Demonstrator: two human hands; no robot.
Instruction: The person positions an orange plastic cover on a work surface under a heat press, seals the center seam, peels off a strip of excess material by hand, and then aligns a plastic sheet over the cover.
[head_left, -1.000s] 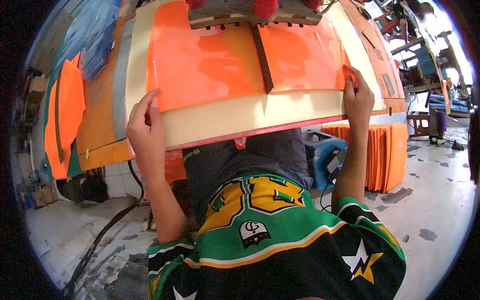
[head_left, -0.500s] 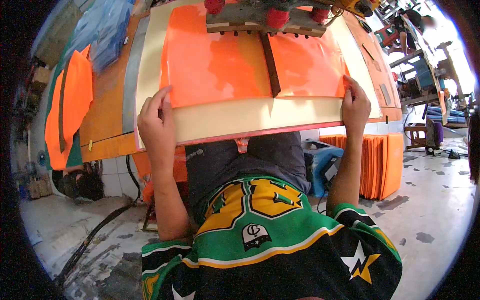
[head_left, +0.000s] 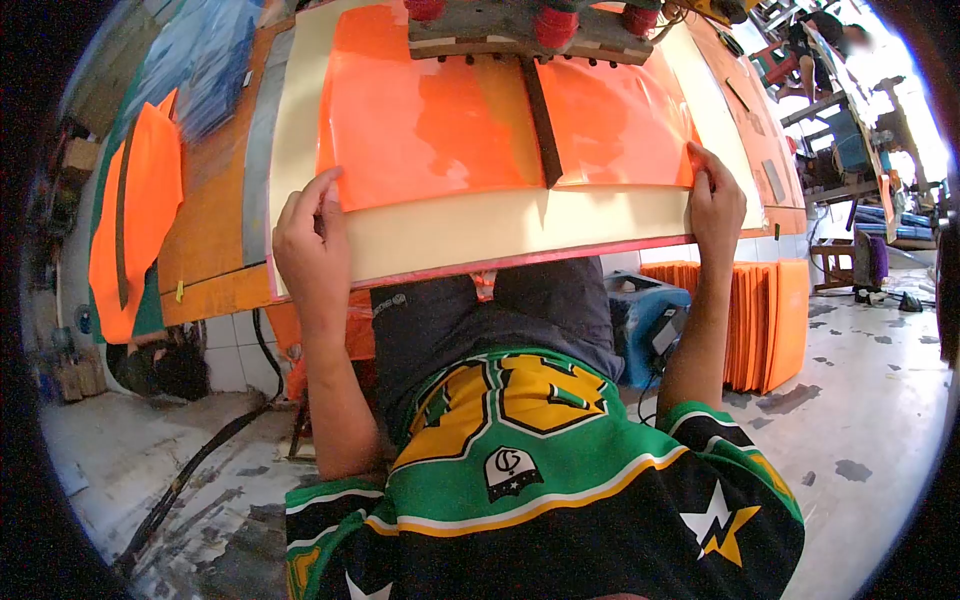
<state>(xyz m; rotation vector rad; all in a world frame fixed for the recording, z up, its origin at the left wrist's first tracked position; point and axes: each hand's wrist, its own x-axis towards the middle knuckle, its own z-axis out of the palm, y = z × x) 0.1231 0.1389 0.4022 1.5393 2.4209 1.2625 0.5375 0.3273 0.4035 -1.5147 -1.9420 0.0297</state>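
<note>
A glossy orange plastic sheet point(head_left: 430, 130) lies on a cream board point(head_left: 450, 232) in front of me, with a dark strip point(head_left: 541, 125) running from its near edge up under a machine head. My left hand point(head_left: 312, 235) pinches the sheet's near left corner between thumb and fingers. At the near right corner, my right hand point(head_left: 716, 208) holds the sheet the same way. Both wrists hang over the board's pink-rimmed front edge. The sheet's far side is hidden beneath the machine head point(head_left: 530, 45), a dark bar with red round parts.
On the table's left lie an orange piece with a dark stripe point(head_left: 140, 220) and blue clear plastic point(head_left: 205, 70). A stack of orange pieces point(head_left: 765, 325) stands on the floor at right, beside a blue case point(head_left: 645, 325). Another person point(head_left: 812, 55) is at far right.
Hardly anything differs. Both hands stay at the sheet's near corners, and the sheet's near edge sits slightly higher in the view.
</note>
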